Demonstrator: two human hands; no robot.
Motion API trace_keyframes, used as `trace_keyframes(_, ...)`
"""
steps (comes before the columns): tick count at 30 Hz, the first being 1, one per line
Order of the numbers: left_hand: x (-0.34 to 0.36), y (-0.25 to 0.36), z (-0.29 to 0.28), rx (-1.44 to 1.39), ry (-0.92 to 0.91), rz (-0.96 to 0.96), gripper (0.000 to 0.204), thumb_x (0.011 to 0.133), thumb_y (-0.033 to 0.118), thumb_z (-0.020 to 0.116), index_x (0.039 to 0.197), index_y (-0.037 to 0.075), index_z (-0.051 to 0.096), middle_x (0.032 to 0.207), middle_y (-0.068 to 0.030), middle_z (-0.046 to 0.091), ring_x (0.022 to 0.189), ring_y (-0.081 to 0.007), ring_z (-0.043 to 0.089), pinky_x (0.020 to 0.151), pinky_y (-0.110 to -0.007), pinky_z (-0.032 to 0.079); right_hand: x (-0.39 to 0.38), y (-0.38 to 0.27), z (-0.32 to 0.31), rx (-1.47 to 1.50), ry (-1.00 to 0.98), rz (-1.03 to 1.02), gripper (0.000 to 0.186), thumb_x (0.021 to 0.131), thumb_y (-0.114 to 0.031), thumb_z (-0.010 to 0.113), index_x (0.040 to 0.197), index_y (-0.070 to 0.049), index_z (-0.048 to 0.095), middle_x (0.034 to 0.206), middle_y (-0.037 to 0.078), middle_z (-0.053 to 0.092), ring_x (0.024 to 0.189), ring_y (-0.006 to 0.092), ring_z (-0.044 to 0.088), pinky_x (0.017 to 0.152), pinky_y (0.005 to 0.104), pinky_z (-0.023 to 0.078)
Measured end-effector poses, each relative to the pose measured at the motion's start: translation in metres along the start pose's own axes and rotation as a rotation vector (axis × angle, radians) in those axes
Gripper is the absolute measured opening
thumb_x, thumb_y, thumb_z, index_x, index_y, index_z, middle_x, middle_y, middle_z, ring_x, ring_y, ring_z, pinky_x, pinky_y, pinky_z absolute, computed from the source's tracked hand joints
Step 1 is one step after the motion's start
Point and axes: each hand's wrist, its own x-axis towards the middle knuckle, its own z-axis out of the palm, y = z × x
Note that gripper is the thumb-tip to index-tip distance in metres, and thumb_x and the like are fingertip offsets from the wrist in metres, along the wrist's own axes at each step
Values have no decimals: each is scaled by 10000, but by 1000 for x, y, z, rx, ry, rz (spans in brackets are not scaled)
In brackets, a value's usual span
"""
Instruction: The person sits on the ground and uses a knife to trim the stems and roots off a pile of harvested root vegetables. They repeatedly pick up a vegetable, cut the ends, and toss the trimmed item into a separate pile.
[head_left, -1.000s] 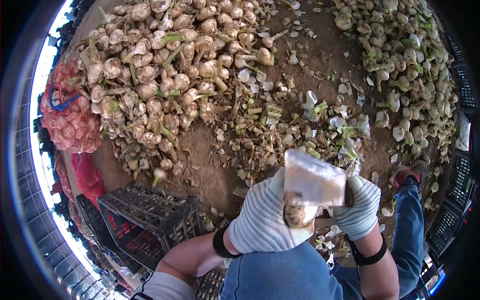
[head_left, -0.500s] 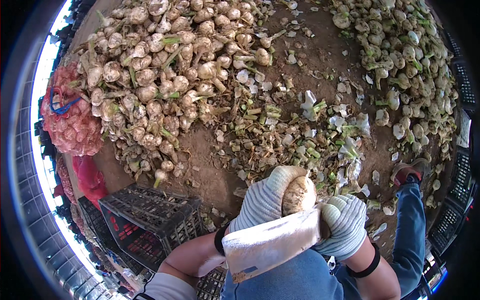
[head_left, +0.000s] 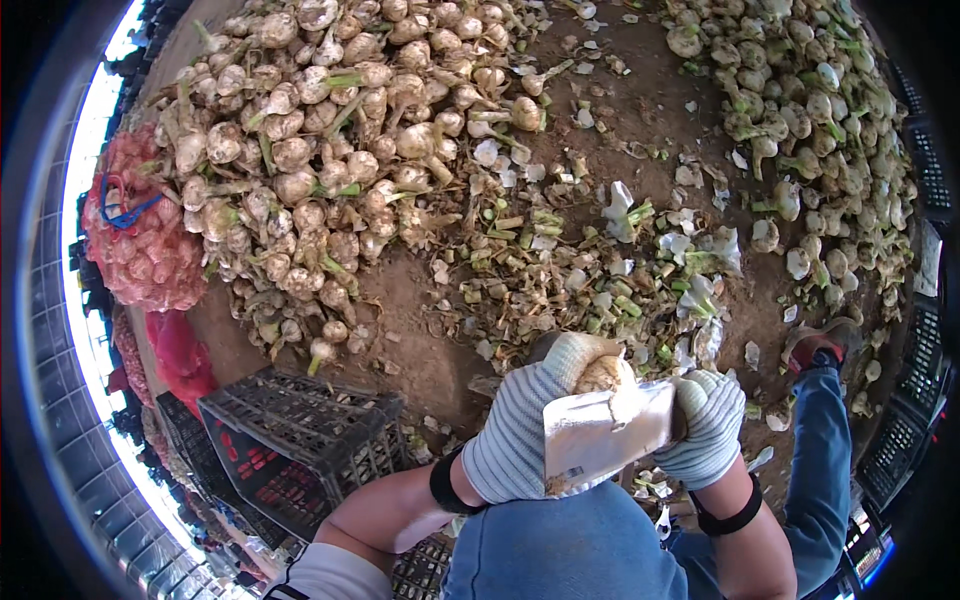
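Observation:
My left hand (head_left: 528, 425), in a striped grey-white knit glove, is wrapped round a soil-marked garlic bulb (head_left: 604, 374). The lower part of the bulb is hidden behind the wide blade of a cleaver (head_left: 590, 440). My right hand (head_left: 708, 428), gloved the same way, grips the cleaver's handle. The blade's upper edge lies against the bulb, and a pale ragged patch shows there; whether it is a cut piece or the bulb itself I cannot tell. Both hands are above my jeans-clad knee.
A big heap of garlic (head_left: 300, 150) covers the far left, another heap (head_left: 800, 130) the far right. Cut stems and peelings (head_left: 560, 270) litter the soil between. At left are a black plastic crate (head_left: 300, 425), a pink mesh sack (head_left: 145, 250) and red netting (head_left: 180, 360).
The cleaver has moved right and slightly up with my right hand, and its blade has turned, looking shorter. My left hand has shifted a little, still round the bulb.

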Motion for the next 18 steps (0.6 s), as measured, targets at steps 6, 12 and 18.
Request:
trace_keyframes(6,3,23,4,221,14,-57,663,631,86,802,1198,31,462,1023,-111,626,933,-187,640,813,-311,521,-45,59,45,308,211,418,152,722,-88,699,838,-25,622,694,123,617,591,231,595,558,304,480)
trace_keyframes(12,10,21,6,124,12,-52,606,666,103,784,1182,49,472,942,-137,671,893,-277,682,773,-352,538,-62,64,34,576,405,689,77,838,-10,598,911,-12,621,722,-3,607,656,62,540,611,227,462)
trace_keyframes(18,13,19,9,203,-106,-55,647,654,265,806,1167,47,478,965,-167,627,866,-334,646,744,-385,533,35,-34,-22,860,-29,430,379,735,-133,742,1059,9,607,818,75,657,728,125,621,699,281,514)
